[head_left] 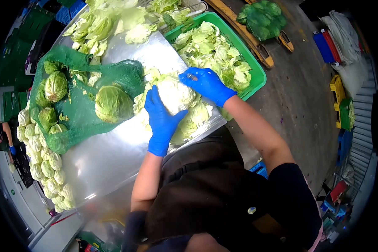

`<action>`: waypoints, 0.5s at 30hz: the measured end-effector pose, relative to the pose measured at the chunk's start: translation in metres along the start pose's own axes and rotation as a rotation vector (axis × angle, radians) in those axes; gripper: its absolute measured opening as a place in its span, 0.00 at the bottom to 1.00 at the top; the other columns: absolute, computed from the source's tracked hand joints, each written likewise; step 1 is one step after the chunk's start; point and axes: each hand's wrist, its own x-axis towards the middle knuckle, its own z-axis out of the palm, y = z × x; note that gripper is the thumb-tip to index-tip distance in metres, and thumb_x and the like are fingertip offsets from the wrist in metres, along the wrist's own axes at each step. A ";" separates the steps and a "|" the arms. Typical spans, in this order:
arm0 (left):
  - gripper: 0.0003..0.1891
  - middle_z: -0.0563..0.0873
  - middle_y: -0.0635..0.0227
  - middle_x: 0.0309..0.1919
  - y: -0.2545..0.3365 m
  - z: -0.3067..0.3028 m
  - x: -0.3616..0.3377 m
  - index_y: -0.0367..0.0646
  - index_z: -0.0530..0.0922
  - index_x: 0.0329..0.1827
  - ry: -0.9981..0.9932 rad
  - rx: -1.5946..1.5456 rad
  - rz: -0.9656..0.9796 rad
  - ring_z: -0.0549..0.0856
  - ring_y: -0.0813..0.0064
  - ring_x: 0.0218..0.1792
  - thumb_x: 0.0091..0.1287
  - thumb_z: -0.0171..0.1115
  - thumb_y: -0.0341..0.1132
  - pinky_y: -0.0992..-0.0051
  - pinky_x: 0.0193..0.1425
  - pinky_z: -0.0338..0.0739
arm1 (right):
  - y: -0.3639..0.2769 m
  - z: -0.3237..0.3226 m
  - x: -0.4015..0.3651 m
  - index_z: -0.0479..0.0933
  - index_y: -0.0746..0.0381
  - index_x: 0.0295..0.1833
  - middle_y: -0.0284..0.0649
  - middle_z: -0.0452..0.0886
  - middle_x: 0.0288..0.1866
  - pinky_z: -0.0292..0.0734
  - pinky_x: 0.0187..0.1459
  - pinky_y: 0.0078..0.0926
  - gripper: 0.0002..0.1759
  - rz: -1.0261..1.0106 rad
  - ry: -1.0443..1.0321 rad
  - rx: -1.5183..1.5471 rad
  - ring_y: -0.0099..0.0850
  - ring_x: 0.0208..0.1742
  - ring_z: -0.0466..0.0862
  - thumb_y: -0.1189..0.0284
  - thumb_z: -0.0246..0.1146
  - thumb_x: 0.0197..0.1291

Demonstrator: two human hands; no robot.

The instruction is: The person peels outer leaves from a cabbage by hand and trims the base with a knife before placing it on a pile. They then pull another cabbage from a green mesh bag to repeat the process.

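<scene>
A pale, partly stripped cabbage [176,95] rests on loose leaves at the near right edge of the metal table. My left hand [161,122], in a blue glove, grips its near left side, thumb and fingers spread around it. At the cabbage's right side is my right hand [208,85], also gloved in blue, with its fingers curled together; what they hold, if anything, is not clear. Left of the cabbage, a whole green cabbage [113,103] lies on a green net bag [86,117], and several more cabbages [56,87] are in the net.
A green crate [258,71] full of leaves stands right of the metal table [101,168]. Trimmed cabbages [48,168] line the table's left side. Leaves [101,25] pile up at the far end. Beyond the crate are yellow pallet-truck forks [243,31] and a netted cabbage bag [262,19]. Another person [4,134] works far left.
</scene>
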 end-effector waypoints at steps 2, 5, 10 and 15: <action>0.60 0.63 0.44 0.68 -0.002 -0.002 0.001 0.37 0.53 0.77 -0.001 0.031 -0.002 0.67 0.45 0.66 0.43 0.83 0.46 0.56 0.70 0.65 | 0.003 -0.010 -0.004 0.78 0.54 0.62 0.49 0.84 0.53 0.82 0.37 0.39 0.29 0.041 -0.021 -0.170 0.44 0.37 0.87 0.50 0.65 0.60; 0.59 0.65 0.43 0.66 0.001 -0.003 0.011 0.36 0.53 0.76 -0.018 0.121 -0.052 0.70 0.44 0.64 0.44 0.82 0.47 0.55 0.67 0.68 | -0.009 0.012 -0.036 0.67 0.51 0.73 0.52 0.79 0.61 0.82 0.36 0.40 0.36 -0.169 0.105 -0.205 0.45 0.36 0.87 0.49 0.63 0.62; 0.57 0.71 0.45 0.57 0.010 0.002 0.029 0.29 0.58 0.71 -0.025 0.186 -0.046 0.74 0.45 0.55 0.43 0.81 0.52 0.55 0.54 0.76 | -0.019 0.022 -0.046 0.60 0.51 0.76 0.54 0.74 0.66 0.82 0.34 0.40 0.37 -0.115 0.058 -0.341 0.45 0.36 0.87 0.52 0.60 0.65; 0.61 0.69 0.44 0.60 0.021 0.000 0.030 0.30 0.54 0.74 -0.080 0.224 -0.079 0.72 0.45 0.58 0.44 0.82 0.52 0.55 0.59 0.73 | -0.003 0.023 -0.014 0.74 0.56 0.65 0.48 0.83 0.55 0.82 0.37 0.40 0.27 -0.219 0.186 -0.229 0.44 0.38 0.87 0.53 0.60 0.66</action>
